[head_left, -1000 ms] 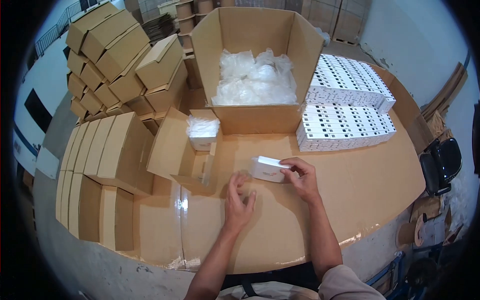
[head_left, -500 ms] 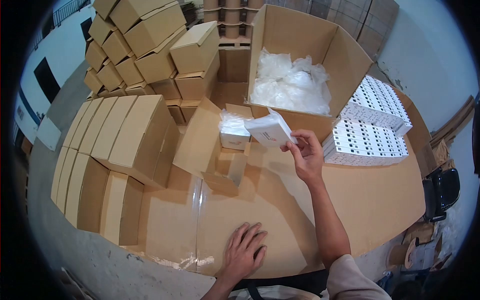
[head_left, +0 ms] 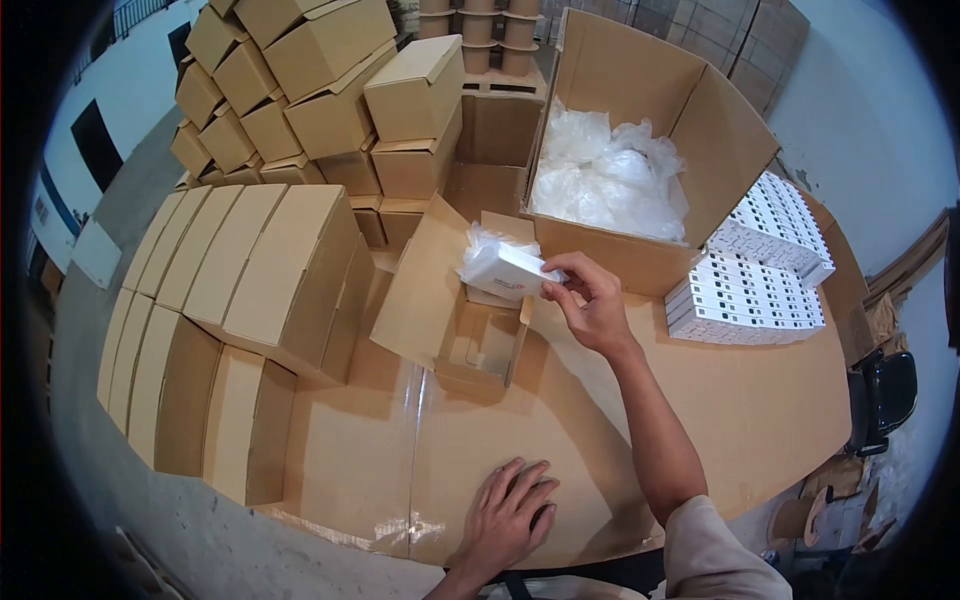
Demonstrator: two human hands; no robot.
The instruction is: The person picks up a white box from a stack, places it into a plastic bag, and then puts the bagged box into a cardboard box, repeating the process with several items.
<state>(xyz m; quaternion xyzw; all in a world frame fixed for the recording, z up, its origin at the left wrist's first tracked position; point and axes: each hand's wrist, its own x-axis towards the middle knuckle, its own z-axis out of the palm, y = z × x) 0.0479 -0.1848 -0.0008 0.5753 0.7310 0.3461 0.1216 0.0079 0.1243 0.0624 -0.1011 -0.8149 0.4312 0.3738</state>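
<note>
My right hand [head_left: 592, 308] pinches one end of a small white box [head_left: 507, 277] with red print and a clear plastic wrap. It holds this box tilted over the open brown carton [head_left: 412, 300], whose flap stands out to the left. At the carton's far end is crinkled clear wrap [head_left: 484, 243], partly hidden behind the held box. The near part of the carton shows its bare bottom. My left hand [head_left: 510, 518] lies flat on the cardboard-covered table [head_left: 375, 440] near its front edge, fingers spread, holding nothing.
Brown cartons [head_left: 275, 250] stand in rows at the left, with more cartons [head_left: 330, 110] piled behind. A large open carton [head_left: 610, 240] holds clear plastic bags [head_left: 610, 175]. White boxes with dark squares [head_left: 745, 300] are stacked at the right. A black chair [head_left: 885, 395] stands beyond the table.
My right hand has brought the white box left and slightly down, over the open carton. My left hand stays on the table. The view has shifted slightly.
</note>
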